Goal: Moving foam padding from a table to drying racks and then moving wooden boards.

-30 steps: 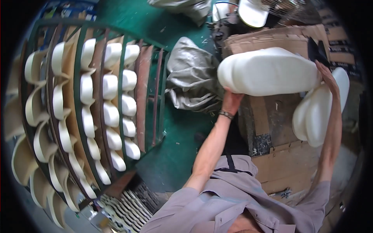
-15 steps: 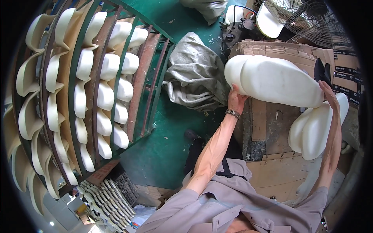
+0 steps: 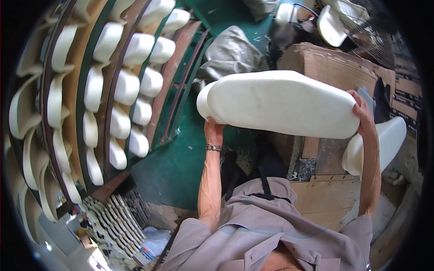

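Piece in white (image 3: 280,104), long and rounded, is up in both hands, lying crosswise in front of the body. Main change vs. half a second ago: it shifts to the person's left. Then it sat in view mostly over the cardboard-covered counter (image 3: 334,156); now its left end reaches past the counter's side, covering the lower part of the grey sack (image 3: 233,47) in view, with green floor (image 3: 192,140) showing below that end. It also presents a broader, flatter face than before. Second rounded lip shows at the left end; can't tell if one shaped part or two nested.

Left hand (image 3: 213,131), banded wrist, moves left along with it: fingers grasp the near edge by the left end, palm side mostly hidden. Right hand (image 3: 362,110) grips the right end, fingers wrapped at the edge, thumb side unclear. Neither hand lets go; grip spots look roughly the same as before.

Meaning for the work: reads as mid-carry, piece supported at both ends, not set down.

Other white piece (image 3: 391,137) stays at the counter's right side, partly behind the right forearm; right hand is near it but isn't holding it. Rack (image 3: 172,79) on the left, green and brown bars, carries rows of curved white parts (image 3: 127,86). It sits differently in view, likely from head motion. Held piece is apart from it, a gap of floor between.
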Available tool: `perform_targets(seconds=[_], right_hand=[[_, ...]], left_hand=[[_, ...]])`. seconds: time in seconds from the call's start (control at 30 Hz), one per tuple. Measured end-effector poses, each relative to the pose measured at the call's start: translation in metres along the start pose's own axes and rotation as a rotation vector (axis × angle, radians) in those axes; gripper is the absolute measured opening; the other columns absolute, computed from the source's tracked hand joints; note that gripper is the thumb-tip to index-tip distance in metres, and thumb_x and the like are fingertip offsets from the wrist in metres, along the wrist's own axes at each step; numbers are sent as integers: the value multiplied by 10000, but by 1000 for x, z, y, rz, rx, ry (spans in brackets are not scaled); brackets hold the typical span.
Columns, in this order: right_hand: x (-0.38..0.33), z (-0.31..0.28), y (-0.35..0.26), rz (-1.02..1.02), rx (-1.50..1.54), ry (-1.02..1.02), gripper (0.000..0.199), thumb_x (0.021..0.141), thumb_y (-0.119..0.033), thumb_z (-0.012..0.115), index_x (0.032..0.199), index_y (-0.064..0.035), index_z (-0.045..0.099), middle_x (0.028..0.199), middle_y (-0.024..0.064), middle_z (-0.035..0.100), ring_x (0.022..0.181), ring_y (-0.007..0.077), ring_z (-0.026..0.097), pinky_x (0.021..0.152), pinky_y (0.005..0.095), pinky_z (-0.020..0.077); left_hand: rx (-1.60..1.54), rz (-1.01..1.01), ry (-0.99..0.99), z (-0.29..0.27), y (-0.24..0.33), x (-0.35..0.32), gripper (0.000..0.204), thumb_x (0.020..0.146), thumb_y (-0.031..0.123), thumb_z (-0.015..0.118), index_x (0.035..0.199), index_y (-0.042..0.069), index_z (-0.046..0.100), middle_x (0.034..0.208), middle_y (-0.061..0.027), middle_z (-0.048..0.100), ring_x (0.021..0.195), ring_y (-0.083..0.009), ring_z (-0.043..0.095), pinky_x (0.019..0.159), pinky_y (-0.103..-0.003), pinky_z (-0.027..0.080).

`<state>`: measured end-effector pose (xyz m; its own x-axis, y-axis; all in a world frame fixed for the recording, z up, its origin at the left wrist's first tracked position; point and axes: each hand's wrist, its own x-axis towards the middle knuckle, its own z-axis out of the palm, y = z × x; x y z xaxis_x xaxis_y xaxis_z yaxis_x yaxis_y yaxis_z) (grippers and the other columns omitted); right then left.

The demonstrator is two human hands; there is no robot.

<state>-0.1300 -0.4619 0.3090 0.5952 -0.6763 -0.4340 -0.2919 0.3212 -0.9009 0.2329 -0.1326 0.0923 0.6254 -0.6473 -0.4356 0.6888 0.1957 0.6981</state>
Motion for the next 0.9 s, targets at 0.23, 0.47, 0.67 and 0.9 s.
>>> perform_targets(seconds=[0.23, 0.47, 0.67, 0.9], right_hand=[[14, 162, 69, 123, 44, -67, 719, 671, -592, 783, 1095, -57, 556, 955, 27, 587, 907, 121, 572, 779, 283, 482], [65, 360, 202, 281, 189, -195, 694, 731, -509, 775, 1180, -32, 546, 1023, 54, 592, 936, 150, 577, 825, 302, 476], [111, 552, 295, 301, 262, -223, 733, 680, -441, 839, 1178, -1, 530, 1033, 102, 595, 970, 189, 589, 856, 321, 485], [130, 709, 362, 316, 394, -267, 735, 665, -470, 844, 1144, -25, 509, 1021, 114, 581, 991, 214, 583, 871, 366, 490]], left_hand=[[-23, 95, 368, -191, 44, -75, 622, 852, 461, 676, 1314, 94, 478, 1229, -75, 579, 1102, -245, 565, 912, -447, 474], [98, 159, 772, -354, 66, -186, 516, 952, 284, 584, 1375, 49, 405, 1366, -147, 473, 1232, -317, 481, 1026, -533, 390], [120, 130, 839, -443, 77, -262, 579, 958, 391, 543, 1419, 96, 354, 1475, -132, 359, 1354, -297, 346, 1116, -534, 276], [187, 125, 870, -456, 69, -281, 631, 958, 418, 521, 1433, 54, 320, 1468, -142, 357, 1341, -308, 360, 1113, -536, 270]])
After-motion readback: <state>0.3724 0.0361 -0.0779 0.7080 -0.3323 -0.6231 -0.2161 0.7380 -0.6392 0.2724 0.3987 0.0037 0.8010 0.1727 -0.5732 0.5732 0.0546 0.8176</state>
